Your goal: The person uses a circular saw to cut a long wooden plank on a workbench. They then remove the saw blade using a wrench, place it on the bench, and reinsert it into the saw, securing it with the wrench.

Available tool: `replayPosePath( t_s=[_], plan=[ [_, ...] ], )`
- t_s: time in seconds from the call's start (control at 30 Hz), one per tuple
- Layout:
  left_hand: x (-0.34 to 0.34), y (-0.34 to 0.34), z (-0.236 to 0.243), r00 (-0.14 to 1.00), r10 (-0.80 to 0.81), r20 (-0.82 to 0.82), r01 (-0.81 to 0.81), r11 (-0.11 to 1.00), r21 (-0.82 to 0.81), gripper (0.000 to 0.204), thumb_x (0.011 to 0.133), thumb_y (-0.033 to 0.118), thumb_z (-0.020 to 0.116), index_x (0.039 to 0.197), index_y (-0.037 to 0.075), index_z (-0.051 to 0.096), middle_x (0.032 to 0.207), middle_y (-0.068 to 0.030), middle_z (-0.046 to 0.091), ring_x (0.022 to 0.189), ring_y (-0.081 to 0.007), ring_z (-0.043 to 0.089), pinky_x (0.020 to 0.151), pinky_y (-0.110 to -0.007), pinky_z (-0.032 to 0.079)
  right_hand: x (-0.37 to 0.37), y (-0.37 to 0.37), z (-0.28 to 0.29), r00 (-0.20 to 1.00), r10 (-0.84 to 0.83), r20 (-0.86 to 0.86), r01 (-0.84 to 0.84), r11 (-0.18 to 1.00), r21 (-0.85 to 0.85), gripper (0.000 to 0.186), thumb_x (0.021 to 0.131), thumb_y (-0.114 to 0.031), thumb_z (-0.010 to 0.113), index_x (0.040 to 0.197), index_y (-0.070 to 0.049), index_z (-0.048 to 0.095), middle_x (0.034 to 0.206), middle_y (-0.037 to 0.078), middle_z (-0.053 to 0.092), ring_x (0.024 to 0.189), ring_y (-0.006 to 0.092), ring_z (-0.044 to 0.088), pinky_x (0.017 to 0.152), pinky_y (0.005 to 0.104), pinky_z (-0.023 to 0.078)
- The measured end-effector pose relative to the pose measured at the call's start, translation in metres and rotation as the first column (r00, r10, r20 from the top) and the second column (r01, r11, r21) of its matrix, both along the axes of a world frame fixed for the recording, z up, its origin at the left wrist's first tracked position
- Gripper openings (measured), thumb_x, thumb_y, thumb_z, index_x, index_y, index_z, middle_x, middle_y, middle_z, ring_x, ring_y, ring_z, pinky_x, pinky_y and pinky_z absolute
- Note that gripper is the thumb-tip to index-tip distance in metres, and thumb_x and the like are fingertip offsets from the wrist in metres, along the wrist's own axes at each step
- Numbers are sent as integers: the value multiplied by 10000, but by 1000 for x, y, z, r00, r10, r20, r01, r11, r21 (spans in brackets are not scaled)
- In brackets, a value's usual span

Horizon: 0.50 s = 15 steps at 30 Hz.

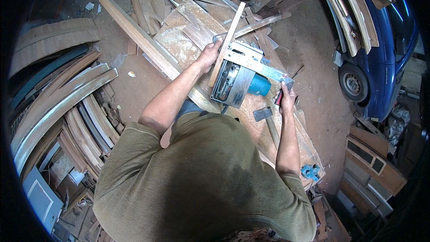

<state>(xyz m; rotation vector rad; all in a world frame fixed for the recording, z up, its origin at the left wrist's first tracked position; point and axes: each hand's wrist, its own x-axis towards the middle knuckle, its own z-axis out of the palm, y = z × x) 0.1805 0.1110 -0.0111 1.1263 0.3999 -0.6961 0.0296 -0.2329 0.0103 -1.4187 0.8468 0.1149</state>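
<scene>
A teal-and-silver circular saw (pixel 259 84) lies on the sawdust-covered board (pixel 300 143), its base plate turned up. A narrow wooden strip (pixel 233 22) runs along the saw's left side. My left hand (pixel 208 55) is closed beside the strip, at the saw's upper left; what its fingers grip is unclear. A straight metal bar (pixel 257 65) lies across the saw toward my right hand (pixel 287 96), which is closed on a tool with a metal end and red-and-black handle (pixel 281 99) at the bar's end. A hammer-like tool (pixel 262 114) lies below the saw.
A long timber (pixel 134 31) crosses at left, with scraps (pixel 148 4) behind. Stacked boards (pixel 62 107) fill the left side. A blue car (pixel 380 80) stands at right below overhanging planks (pixel 340 9); panels (pixel 367 161) lean lower right. A blue tool (pixel 311 171) sits near my right elbow.
</scene>
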Motion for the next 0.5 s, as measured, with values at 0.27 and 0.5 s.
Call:
replayPosePath(
  t_s=[0.27,0.5],
  plan=[
    [0,0,6,1000,-21,1,21,1000,-6,539,1089,504,416,1160,35,672,973,-87,735,863,-163,696,801,-338,568,-1,-2,-1,1000,6,-4,-6,1000,-4,242,971,-328,716,1001,-111,613,634,25,609,472,138,588,437,287,492],
    [1,0,8,1000,-24,-16,24,1000,9,526,1087,497,428,1181,37,665,997,-85,736,873,-165,699,801,-336,572,-2,-2,-2,1000,7,-1,-7,1000,-5,248,975,-328,709,1029,-106,615,634,22,606,469,138,585,433,283,485]
  ],
)
